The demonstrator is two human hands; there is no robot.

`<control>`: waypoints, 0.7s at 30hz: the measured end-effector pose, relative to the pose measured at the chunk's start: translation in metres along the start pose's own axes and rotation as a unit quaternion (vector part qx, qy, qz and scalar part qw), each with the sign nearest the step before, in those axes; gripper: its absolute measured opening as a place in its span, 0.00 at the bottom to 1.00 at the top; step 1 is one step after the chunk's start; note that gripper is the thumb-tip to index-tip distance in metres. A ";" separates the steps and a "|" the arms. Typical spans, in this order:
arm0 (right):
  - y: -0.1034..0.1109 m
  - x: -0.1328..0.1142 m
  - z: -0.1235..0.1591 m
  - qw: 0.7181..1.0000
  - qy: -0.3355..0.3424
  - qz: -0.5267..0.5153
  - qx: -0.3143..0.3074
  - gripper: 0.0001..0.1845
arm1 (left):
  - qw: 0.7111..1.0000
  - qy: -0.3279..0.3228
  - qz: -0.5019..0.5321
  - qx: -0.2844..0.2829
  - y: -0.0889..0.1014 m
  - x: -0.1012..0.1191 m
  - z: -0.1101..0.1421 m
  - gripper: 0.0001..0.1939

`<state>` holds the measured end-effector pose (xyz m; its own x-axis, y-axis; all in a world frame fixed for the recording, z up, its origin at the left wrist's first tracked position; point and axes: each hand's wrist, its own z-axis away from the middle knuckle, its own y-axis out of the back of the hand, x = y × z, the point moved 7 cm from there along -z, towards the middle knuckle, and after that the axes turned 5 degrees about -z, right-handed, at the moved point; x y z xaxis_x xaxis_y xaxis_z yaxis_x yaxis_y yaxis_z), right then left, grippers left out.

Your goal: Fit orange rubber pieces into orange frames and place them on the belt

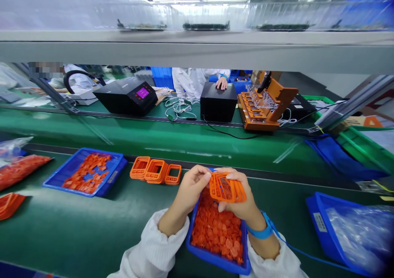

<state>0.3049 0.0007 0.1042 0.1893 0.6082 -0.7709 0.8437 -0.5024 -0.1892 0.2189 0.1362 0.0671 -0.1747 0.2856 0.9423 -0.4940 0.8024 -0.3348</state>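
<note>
We had both hands up over the blue tray (197, 251) of small orange pieces (217, 231), which sat right under our wrists. The right hand (238, 202) was clamped around a small stack of orange plastic frames (226, 187), thumb underneath and fingers curled over the top edge. The left hand (192, 185) pinched the near corner of that same stack with its fingertips, so nothing was spread flat.

Those frames looked thin and light, mostly open windows with skinny ribs, so we'd guess they flex and could snap if squeezed in the middle. Best grip seemed to be the outer rim, edge-on, like we had it. Smooth plastic, so probably a bit slippery when stacked.

Just ahead and left of the left hand sat a row of more orange frames (155, 170), and farther left another blue tray (66, 175) with orange bits. Off to the right of the right hand was a blue bin (317, 216) with clear bags.
</note>
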 end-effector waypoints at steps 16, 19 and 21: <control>0.002 0.031 0.007 0.995 -0.084 -0.045 0.029 0.40 | 0.984 -0.019 -0.171 -0.047 0.004 -0.009 -0.005 0.23; 0.000 0.035 0.008 0.995 -0.084 -0.042 0.038 0.39 | 0.971 -0.044 -0.233 -0.038 0.006 -0.008 -0.004 0.19; -0.001 0.035 0.007 0.994 -0.077 -0.053 0.049 0.39 | 0.962 -0.057 -0.264 -0.031 0.005 -0.006 -0.003 0.17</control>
<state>0.3069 0.0177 0.0731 0.0172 0.5632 -0.8261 0.7999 -0.5035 -0.3266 0.2197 0.1402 0.0596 -0.0079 -0.2265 0.9740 -0.4881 0.8509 0.1939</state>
